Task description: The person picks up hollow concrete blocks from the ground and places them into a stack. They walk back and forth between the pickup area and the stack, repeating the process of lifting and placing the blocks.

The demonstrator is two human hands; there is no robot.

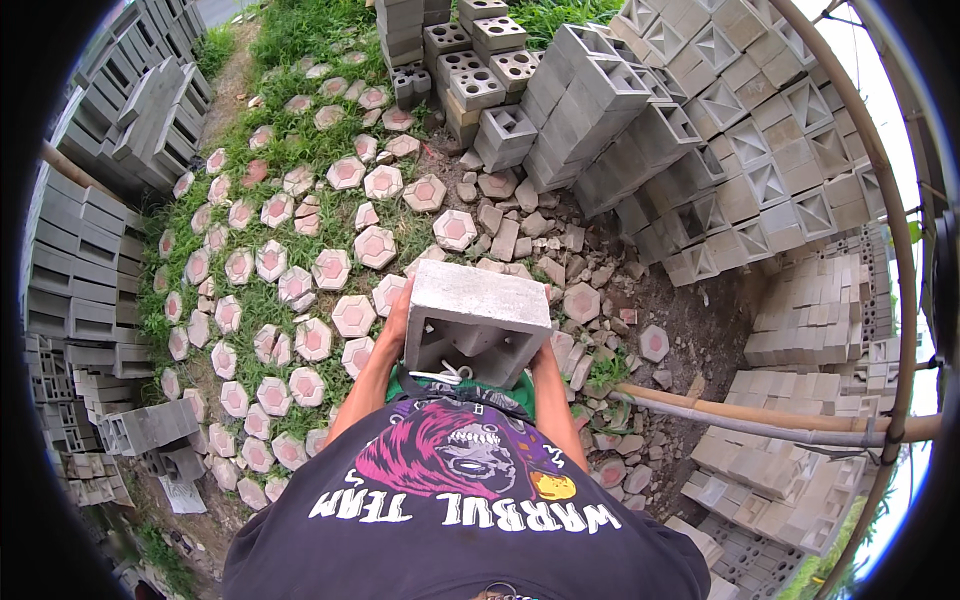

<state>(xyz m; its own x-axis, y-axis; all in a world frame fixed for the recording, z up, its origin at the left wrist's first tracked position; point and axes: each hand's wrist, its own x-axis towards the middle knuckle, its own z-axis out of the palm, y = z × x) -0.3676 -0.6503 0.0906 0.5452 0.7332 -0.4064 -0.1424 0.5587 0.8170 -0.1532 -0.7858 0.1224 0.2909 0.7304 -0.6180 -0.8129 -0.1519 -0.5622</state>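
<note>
Currently we carry a grey hollow concrete ventilation block (476,318) at chest height; left hand (398,312) and right hand (546,350) grasp its opposite sides above hexagonal pavers (352,316).

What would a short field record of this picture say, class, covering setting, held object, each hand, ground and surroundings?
setting: outdoor yard, seen from above
held object: grey hollow concrete block, carried in front of the body
left hand: left hand on the block's left side
right hand: right hand at the block's right side, mostly hidden
ground: hexagonal pavers with pink centres set in grass; loose rubble ahead
surroundings: stacked vent blocks to the upper right, grey block piles on the left, bamboo pole on the right
</note>
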